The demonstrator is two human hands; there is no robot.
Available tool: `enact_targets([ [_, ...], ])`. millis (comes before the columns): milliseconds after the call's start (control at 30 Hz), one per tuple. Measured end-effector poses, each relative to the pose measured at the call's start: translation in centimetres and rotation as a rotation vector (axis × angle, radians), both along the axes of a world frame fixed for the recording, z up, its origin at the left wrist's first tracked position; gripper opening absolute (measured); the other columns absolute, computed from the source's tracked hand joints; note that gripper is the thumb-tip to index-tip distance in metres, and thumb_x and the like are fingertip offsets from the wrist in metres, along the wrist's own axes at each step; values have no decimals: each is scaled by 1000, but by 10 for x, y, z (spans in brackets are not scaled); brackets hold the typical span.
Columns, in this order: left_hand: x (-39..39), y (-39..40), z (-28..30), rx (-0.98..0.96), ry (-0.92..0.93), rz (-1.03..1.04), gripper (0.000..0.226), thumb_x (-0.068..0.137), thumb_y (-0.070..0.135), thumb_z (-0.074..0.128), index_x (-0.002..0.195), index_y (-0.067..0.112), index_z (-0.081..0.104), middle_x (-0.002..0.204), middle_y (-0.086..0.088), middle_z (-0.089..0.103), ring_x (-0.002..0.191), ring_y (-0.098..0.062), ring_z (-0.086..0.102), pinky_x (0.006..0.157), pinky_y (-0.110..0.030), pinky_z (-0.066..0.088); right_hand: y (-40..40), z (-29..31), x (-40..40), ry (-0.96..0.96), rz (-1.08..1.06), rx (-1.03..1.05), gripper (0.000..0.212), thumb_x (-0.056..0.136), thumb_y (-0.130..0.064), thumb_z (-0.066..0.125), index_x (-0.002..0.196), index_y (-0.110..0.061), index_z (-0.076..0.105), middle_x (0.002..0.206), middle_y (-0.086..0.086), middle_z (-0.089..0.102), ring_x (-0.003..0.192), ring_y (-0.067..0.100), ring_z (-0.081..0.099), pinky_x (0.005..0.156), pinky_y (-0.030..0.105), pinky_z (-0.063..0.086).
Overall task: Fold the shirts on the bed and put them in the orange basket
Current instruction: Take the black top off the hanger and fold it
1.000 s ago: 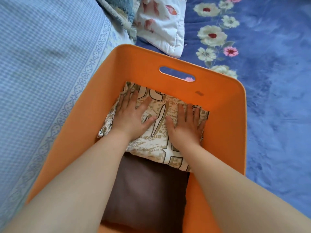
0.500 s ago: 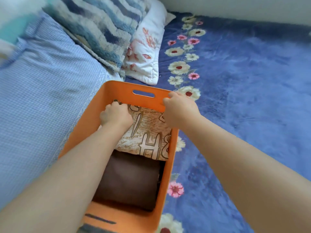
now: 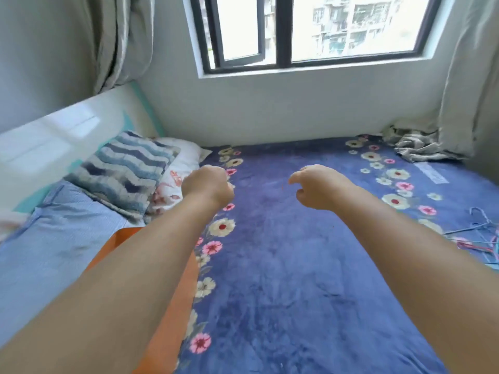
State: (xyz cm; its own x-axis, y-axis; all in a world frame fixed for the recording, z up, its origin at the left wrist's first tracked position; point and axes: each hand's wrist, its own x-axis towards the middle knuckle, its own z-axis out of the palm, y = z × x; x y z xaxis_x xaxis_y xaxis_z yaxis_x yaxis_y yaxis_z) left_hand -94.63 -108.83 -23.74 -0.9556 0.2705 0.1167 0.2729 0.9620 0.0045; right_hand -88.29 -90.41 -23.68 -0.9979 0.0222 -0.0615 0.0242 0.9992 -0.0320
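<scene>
No writing or label can be read anywhere in view. Far left of both hands, a pale headboard (image 3: 54, 136) stands over a blue checked sheet (image 3: 40, 252). A striped pillow (image 3: 127, 171) lies just left of the left hand (image 3: 206, 186), with a white pillow (image 3: 178, 174) behind it. The left hand hangs above the bed, its fingers curled into a loose fist and holding nothing. Under the left forearm, nearer the camera than the fingers, part of the basket (image 3: 172, 314) shows as an orange wall; its inside is hidden, so the shirts cannot be seen. The blue floral blanket (image 3: 283, 265) spreads below both hands. The right hand (image 3: 314, 188) also hangs in the air, fingers bent downward and slightly parted, empty. Beyond it to the right lie a crumpled grey cloth (image 3: 421, 147) by the curtain (image 3: 469, 76) and wire hangers (image 3: 483, 228) at the edge. A window (image 3: 297, 31) sits above.
</scene>
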Motion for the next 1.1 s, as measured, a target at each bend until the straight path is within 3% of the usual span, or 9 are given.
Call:
enact_targets([
  [100, 48, 77, 58, 67, 48, -121, 26, 89, 19, 43, 104, 10, 62, 116, -10, 56, 106, -29, 53, 73, -29, 37, 71, 62, 67, 125, -82, 26, 44, 91, -14, 40, 134, -22, 45, 133, 3, 48, 121, 24, 44, 90, 30, 42],
  [233, 98, 154, 111, 75, 73, -255, 17, 88, 19, 44, 88, 11, 58, 111, -9, 56, 93, -28, 51, 69, -28, 36, 132, 122, 132, 233, -148, 63, 40, 91, -17, 44, 130, -19, 50, 132, 8, 51, 121, 24, 46, 94, 29, 39],
  [333, 148, 225, 156, 107, 146, -416, 23, 90, 22, 44, 98, 10, 62, 114, -10, 57, 103, -29, 54, 72, -28, 37, 186, 171, 196, 312, -276, 97, 45, 92, -19, 44, 137, -22, 44, 141, 6, 45, 127, 22, 44, 102, 30, 37],
  [500, 212, 321, 214, 124, 212, -608, 28, 92, 26, 43, 110, 11, 59, 117, -8, 57, 107, -26, 55, 70, -29, 39, 252, 232, 293, 428, -445, 169, 41, 92, -16, 46, 133, -16, 48, 136, 11, 50, 123, 26, 47, 100, 33, 39],
  [667, 266, 407, 237, 128, 230, -801, 14, 89, 21, 43, 92, 14, 55, 109, -10, 58, 96, -27, 57, 67, -28, 40, 308, 256, 375, 460, -618, 217, 43, 92, -18, 44, 135, -18, 46, 136, 7, 50, 124, 25, 46, 100, 31, 36],
  [833, 322, 508, 251, 207, 210, -990, 23, 88, 22, 45, 101, 14, 62, 106, -5, 60, 95, -24, 57, 67, -27, 41, 378, 270, 443, 459, -790, 231, 41, 91, -14, 41, 132, -18, 50, 128, 9, 56, 117, 26, 50, 94, 29, 38],
  [933, 348, 573, 258, 205, 193, -1057, 23, 87, 23, 45, 101, 16, 62, 104, -2, 59, 96, -25, 56, 66, -26, 39, 429, 275, 480, 466, -891, 239, 40, 90, -11, 42, 128, -16, 54, 102, 2, 63, 108, 25, 53, 90, 28, 40],
  [1000, 362, 615, 262, 223, 169, -1106, 19, 87, 22, 44, 93, 15, 61, 87, 0, 56, 86, -24, 53, 57, -24, 36, 466, 276, 498, 477, -938, 236, 41, 91, -10, 41, 130, -18, 53, 88, -1, 59, 101, 25, 53, 87, 29, 42],
  [1100, 372, 668, 268, 249, 144, -1152, 20, 89, 23, 42, 89, 13, 60, 77, 2, 50, 80, -24, 50, 54, -22, 33, 516, 273, 517, 459, -953, 251, 43, 92, -13, 42, 134, -20, 47, 119, 8, 60, 114, 25, 51, 92, 30, 41],
])
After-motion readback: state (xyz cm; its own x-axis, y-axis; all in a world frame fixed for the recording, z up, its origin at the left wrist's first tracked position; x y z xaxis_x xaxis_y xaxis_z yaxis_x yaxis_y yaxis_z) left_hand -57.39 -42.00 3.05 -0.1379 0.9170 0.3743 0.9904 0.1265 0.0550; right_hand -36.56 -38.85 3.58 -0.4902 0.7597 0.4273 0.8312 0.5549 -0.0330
